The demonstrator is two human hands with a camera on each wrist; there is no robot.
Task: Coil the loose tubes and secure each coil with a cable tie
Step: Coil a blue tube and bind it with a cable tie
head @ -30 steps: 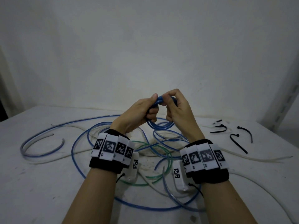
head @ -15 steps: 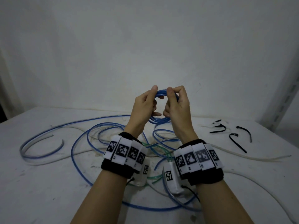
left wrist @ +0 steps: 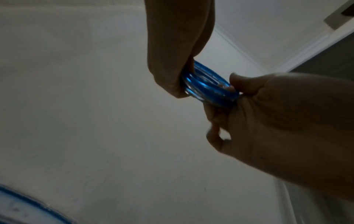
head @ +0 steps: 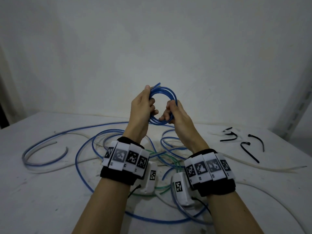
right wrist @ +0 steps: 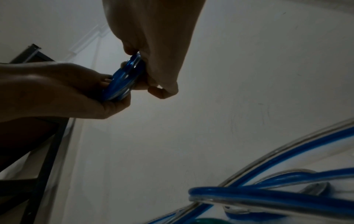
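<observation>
Head view: loose tubes (head: 87, 149), cable ties (head: 249, 146) nearby

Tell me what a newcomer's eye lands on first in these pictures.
First, the blue tube coil held up at the centre in front of the pale wall, the left hand gripping one side and the right hand the other. Below it, loose tubes sprawl in blue, green and whitish loops over the white table. To the right lie black cable ties, apart from the tangle.

Bare forearms, each with a black wristband (head: 118, 174) carrying white black-patterned marker tiles (head: 120, 155)
</observation>
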